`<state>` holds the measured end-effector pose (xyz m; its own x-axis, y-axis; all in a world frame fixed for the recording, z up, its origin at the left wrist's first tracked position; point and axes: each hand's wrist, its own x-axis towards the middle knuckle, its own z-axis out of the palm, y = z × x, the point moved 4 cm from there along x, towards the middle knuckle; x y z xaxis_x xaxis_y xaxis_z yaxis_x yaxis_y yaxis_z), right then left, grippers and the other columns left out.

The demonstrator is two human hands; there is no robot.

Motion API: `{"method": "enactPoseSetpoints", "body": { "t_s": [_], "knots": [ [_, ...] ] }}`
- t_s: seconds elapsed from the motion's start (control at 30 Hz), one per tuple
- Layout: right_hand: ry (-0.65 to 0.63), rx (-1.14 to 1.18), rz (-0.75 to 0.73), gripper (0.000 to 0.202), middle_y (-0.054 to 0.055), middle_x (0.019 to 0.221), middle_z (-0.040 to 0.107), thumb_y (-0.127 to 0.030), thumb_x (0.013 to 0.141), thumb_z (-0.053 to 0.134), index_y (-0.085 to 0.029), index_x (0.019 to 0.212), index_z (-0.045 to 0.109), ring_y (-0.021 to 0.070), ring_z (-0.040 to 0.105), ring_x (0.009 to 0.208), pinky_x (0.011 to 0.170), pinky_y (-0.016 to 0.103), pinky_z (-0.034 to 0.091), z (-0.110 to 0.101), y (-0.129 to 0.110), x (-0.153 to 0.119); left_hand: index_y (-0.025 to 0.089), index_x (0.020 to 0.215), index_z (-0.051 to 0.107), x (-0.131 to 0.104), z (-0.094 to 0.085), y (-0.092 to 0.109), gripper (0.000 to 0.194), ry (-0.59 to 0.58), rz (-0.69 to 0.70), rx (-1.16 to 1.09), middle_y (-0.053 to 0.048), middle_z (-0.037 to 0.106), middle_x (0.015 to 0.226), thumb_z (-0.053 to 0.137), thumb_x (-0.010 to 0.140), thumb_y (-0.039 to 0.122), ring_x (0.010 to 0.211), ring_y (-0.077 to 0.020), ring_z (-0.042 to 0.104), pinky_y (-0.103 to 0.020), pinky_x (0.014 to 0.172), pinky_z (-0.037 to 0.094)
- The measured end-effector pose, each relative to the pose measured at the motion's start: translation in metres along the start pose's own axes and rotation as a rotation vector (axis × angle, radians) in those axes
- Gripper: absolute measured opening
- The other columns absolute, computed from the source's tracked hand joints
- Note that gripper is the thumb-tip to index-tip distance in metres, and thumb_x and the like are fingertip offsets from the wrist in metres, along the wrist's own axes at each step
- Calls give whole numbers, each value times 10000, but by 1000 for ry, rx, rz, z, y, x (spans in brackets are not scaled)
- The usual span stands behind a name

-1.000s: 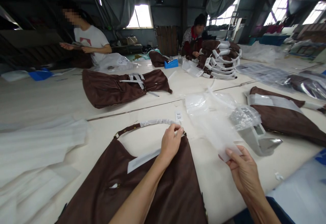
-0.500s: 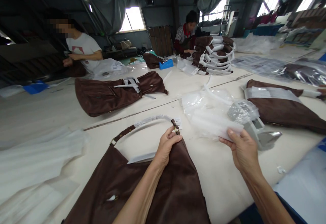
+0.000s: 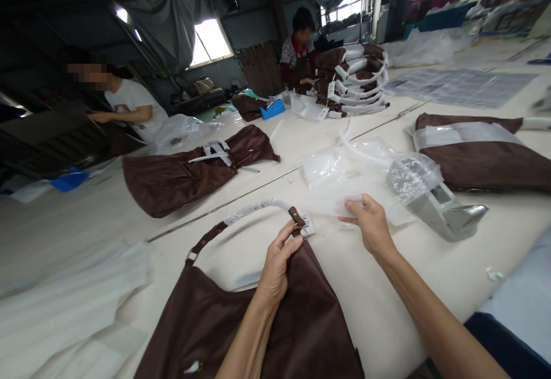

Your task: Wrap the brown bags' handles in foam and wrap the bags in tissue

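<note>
A dark brown bag lies at the front of the pale table, its handle arched away from me and wrapped in white material. My left hand pinches the bag's right strap end by the metal ring, beside a white tag. To the right, my right hand holds a thin translucent sheet between thumb and fingers. Just beyond it lie clear plastic and a grey tape dispenser.
Another brown bag lies at left, one more at right. White sheets cover the near left. Stacked bags stand farther back by a seated person; another person is at far left.
My right hand has moved left with the thin sheet, closer to my left hand. My left hand stays at the strap end. The view has shifted and tilted a little.
</note>
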<state>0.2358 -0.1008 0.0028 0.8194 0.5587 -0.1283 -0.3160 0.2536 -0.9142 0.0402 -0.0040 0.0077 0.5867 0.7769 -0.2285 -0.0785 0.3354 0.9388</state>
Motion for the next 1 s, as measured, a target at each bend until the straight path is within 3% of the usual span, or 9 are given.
{"method": "enactPoseSetpoints", "body": {
  "t_s": [0.1,0.27,0.43,0.53,0.8,1.0],
  "knots": [
    [-97,44,101,233,-30,725,655,-327,618,761,-197,714,594,150,622,707,583,271,594,17,12,-2,162,1163,711,-5,6,3,505,-54,-54,-51,-108,723,1159,798,699,343,1191,-301,605,-372,1052,430],
    [-225,63,248,219,-14,712,685,-288,579,756,-198,743,641,164,624,638,527,278,557,40,29,-11,166,1170,678,-12,8,4,516,-45,-107,-105,-98,750,997,803,709,362,989,-269,687,-350,907,515],
    [-359,98,359,237,20,709,715,-285,568,758,-173,766,692,176,637,610,597,308,557,46,37,-26,166,920,678,-17,7,0,297,14,-62,-80,-79,745,919,780,746,383,910,-222,685,-313,872,512],
    [-398,105,405,229,35,720,720,-285,579,759,-161,763,704,165,632,615,601,289,545,47,40,-33,162,830,660,-18,8,-3,282,42,-46,-54,-67,733,858,768,762,413,850,-202,675,-284,808,510],
    [-413,250,487,204,19,709,702,-257,620,779,-159,779,698,123,591,587,551,227,489,50,56,-48,171,715,566,-16,3,-12,353,154,40,88,37,565,622,729,781,477,578,-100,484,-200,575,395],
    [-382,313,460,212,45,818,746,-251,670,776,-168,852,706,177,663,670,611,278,536,48,56,-46,159,752,631,-12,4,-8,348,158,71,123,10,600,689,748,751,487,641,-126,516,-226,633,410]
  ]
}}
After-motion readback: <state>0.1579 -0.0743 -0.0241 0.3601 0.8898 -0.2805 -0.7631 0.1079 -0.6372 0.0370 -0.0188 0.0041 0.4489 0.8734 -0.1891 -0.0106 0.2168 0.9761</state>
